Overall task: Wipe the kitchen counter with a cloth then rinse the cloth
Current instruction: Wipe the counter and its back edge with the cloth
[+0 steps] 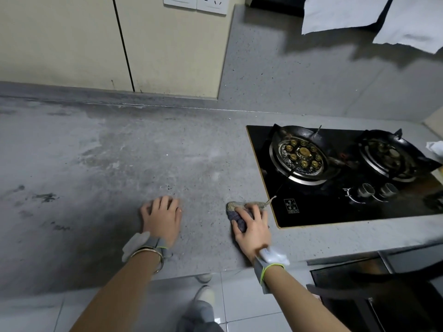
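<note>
Your right hand point(251, 224) is pressing a bunched dishcloth point(236, 212) down on the grey speckled counter point(119, 164). Fingers are slightly spread and draped over the cloth, fingertips pointing away from you toward the hob, thumb lying along the cloth's near-left side. The cloth is grey-blue under your palm and tan at the far edge, sticking out past your fingertips and to the left of your index finger. A frayed thread point(271, 200) is trailing from it, just beyond your fingertips, reaching the corner of the black glass gas hob point(311, 212). The cloth is sitting just beside that hob's near-left corner; can't tell if it's touching the gold trim.

Your left hand point(163, 218) is resting flat on the counter, well apart from the cloth, to the left of it. Fingers are close together, bent a little at the knuckles, tips on the surface, holding nothing. A bangle point(151, 256) and a grey wrist strap point(141, 243) are sitting behind that hand; a grey strap with a lime edge point(266, 267) is wrapping your right wrist.

Beyond your left fingertips the counter is showing pale smeared patches and dark smudges point(45, 196) farther left. Beyond your right fingertips, two burners: left burner point(302, 156), right burner point(388, 156), with two knobs point(376, 190) nearer you. Wall sockets point(195, 3) are up on the far wall, and white sheets point(359, 13) are hanging top right.
</note>
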Available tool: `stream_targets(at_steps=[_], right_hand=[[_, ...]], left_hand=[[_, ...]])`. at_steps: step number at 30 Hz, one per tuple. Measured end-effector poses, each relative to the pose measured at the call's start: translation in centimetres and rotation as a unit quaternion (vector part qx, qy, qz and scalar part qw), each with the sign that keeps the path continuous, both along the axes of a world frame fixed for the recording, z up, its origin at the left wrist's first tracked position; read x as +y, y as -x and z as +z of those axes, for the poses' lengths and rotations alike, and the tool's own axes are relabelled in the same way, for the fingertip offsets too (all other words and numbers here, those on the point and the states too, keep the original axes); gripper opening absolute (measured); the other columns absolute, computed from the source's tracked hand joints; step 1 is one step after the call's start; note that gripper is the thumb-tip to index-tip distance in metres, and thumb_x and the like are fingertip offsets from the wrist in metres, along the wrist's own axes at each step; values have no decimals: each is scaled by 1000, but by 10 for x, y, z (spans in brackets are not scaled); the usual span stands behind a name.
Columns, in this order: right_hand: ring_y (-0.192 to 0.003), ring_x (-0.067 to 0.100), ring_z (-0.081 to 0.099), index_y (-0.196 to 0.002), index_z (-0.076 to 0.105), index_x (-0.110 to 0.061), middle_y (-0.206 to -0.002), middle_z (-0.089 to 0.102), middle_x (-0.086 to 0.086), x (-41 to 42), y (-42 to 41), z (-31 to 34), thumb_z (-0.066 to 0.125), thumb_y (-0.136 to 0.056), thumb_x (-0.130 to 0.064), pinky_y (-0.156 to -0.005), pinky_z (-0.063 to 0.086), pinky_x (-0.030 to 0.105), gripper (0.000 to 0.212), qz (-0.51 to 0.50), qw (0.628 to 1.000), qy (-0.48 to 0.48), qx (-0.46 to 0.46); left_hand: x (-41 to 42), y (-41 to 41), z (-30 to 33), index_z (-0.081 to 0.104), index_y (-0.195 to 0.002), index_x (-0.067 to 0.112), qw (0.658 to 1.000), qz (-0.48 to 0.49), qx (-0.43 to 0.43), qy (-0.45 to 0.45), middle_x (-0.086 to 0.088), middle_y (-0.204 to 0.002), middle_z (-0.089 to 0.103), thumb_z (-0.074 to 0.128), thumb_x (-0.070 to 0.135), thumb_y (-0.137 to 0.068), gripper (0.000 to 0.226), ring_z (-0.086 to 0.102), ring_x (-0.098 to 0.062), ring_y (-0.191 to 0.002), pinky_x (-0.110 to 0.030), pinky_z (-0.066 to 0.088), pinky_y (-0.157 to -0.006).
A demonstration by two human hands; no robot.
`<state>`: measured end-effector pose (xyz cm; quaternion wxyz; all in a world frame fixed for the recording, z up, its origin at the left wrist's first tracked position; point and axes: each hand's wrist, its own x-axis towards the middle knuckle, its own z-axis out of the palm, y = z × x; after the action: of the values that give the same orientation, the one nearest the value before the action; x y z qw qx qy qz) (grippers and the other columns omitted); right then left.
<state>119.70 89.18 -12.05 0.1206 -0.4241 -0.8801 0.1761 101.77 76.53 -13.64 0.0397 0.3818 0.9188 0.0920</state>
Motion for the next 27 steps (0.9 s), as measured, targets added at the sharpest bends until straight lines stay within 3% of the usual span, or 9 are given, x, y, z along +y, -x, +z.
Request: stream_targets(at_steps=[2, 5, 8, 10, 13, 19, 23, 27], right_hand=[[-120, 29, 37, -123, 60, -22, -129, 48, 7, 7, 9, -1, 58, -88, -30, -76, 49, 35, 36, 0, 1000, -8, 7], [-118, 32, 39, -120, 63, -17, -126, 51, 11, 22, 23, -2, 60, -87, -26, -82, 49, 37, 34, 10, 999, -15, 28], [-112, 37, 46, -111, 68, -12, -117, 57, 14, 31, 36, -4, 67, -82, -20, -82, 50, 38, 30, 12, 997, -38, 62], [-109, 39, 50, -106, 70, -12, -113, 60, 14, 34, 42, -5, 70, -78, -18, -75, 52, 38, 28, 15, 995, -58, 74], [-111, 38, 49, -108, 69, -12, -115, 59, 14, 53, 65, -8, 68, -79, -19, -72, 53, 38, 29, 9, 996, -56, 76], [-110, 40, 50, -109, 68, -11, -115, 58, 16, 108, 130, -13, 69, -78, -18, -72, 54, 40, 31, 18, 995, -57, 84], [-110, 41, 49, -110, 68, -10, -116, 58, 17, 141, 169, -16, 68, -79, -18, -75, 53, 42, 32, 22, 995, -55, 86], [-118, 37, 42, -117, 65, -12, -124, 53, 16, 170, 206, -17, 63, -83, -21, -86, 48, 40, 35, 24, 996, -29, 78]], left_hand=[[10, 7, -5, 64, -102, 14, 999, 8, 17, -38, -9, -103, 58, 52, 22, -94, 16, 52, -28, -101, -42, 28, -86], [32, 28, -9, 61, -100, 13, 999, 18, 16, -48, -9, -100, 56, 46, 22, -96, 18, 51, -27, -99, -40, 25, -85], [56, 53, -12, 59, -117, 15, 998, 17, 6, -66, -8, -120, 55, 41, 25, -97, 28, 47, -25, -115, -41, 22, -94], [70, 68, -13, 50, -133, 20, 997, 17, -5, -69, -3, -142, 43, 42, 27, -98, 37, 36, -20, -133, -41, 19, -101], [102, 93, -14, 34, -145, 27, 998, 20, -18, -51, 5, -156, 21, 35, 33, -100, 45, 14, -14, -144, -42, 12, -106], [152, 152, -21, 5, -151, 33, 998, 13, -32, 43, 7, -160, -7, 20, 43, -100, 53, -9, -13, -147, -49, -2, -114], [159, 164, -36, -1, -149, 39, 998, 23, -26, 57, 10, -159, -7, 12, 51, -97, 56, -7, -14, -147, -51, -7, -113], [157, 159, -38, -2, -148, 39, 999, 25, -14, 23, 8, -160, 1, 3, 53, -95, 54, 1, -16, -148, -52, 1, -114]])
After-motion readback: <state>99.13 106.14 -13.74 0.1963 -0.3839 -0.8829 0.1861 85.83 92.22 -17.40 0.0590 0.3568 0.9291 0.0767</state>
